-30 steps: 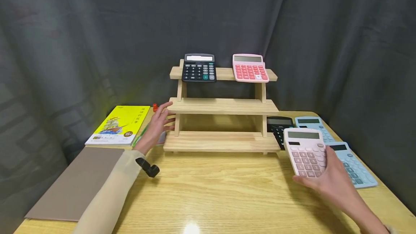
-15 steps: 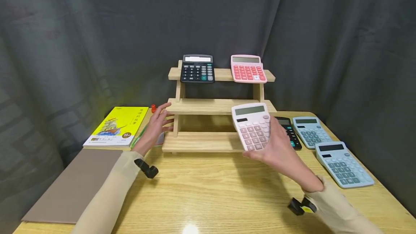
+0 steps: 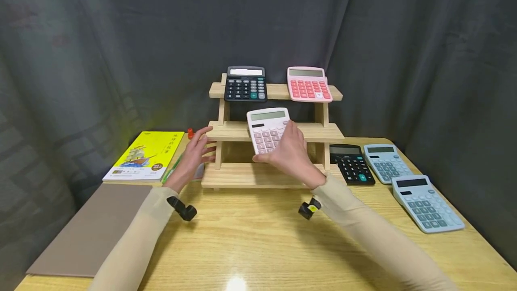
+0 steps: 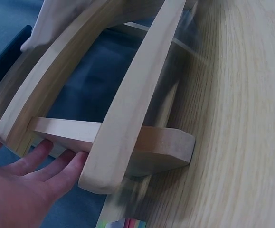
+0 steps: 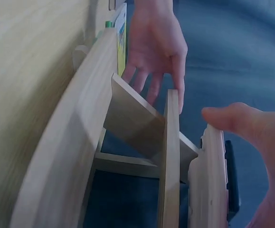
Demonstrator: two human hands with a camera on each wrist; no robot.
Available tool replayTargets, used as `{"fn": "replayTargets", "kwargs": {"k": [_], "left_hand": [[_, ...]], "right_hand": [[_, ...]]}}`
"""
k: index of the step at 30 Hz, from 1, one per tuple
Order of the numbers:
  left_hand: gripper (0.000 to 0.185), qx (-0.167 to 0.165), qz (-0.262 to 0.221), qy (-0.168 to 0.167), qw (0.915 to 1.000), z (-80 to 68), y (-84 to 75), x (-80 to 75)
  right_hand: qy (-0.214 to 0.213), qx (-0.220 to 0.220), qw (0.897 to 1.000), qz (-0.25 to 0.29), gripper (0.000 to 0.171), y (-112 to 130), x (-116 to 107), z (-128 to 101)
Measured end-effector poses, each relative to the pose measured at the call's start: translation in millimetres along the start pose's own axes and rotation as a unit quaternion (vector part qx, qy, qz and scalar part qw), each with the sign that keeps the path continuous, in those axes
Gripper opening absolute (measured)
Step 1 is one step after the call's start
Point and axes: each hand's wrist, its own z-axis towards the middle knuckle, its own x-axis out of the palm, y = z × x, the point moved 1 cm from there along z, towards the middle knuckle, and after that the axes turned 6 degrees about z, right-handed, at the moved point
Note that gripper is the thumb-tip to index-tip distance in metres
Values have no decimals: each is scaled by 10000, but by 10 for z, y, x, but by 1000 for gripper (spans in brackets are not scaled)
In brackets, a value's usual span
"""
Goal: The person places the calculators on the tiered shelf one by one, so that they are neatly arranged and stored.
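Observation:
My right hand [image 3: 292, 152] grips a pale pink-and-white calculator [image 3: 263, 130] by its right and lower edges, thumb along the bottom. Tilted back, the calculator overlaps the middle tier of a three-tier wooden stand [image 3: 242, 174] in the head view. In the right wrist view its back [image 5: 204, 187] faces the tier, close to the wood. At the stand's left side, my left hand [image 3: 191, 160] has its fingers extended; in the left wrist view those fingertips [image 4: 78, 164] are right at the side support. A black calculator [image 3: 246, 85] and a pink calculator [image 3: 309, 85] lean on the top tier.
Right of the stand lie another black calculator [image 3: 353, 165] and two light blue calculators [image 3: 385, 163]. A yellow book [image 3: 147, 154] and a brown folder-like board [image 3: 90, 230] lie at the left. A small red object [image 3: 190, 134] stands behind my left hand. Dark curtains hang behind.
My right hand has carried the pale pink calculator from the table's right side leftward and up to the middle tier. My left hand has stayed at the stand's left side.

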Motion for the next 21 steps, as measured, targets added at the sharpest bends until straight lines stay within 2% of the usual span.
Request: {"fn": "replayTargets", "kwargs": {"k": [11, 21], "left_hand": [[48, 240, -5, 30, 9997, -2, 29, -16], [47, 227, -5, 0, 9997, 36, 49, 3]], "right_hand": [[240, 634, 9976, -116, 147, 307, 366, 310], [94, 650, 9975, -258, 142, 448, 572, 411]]}}
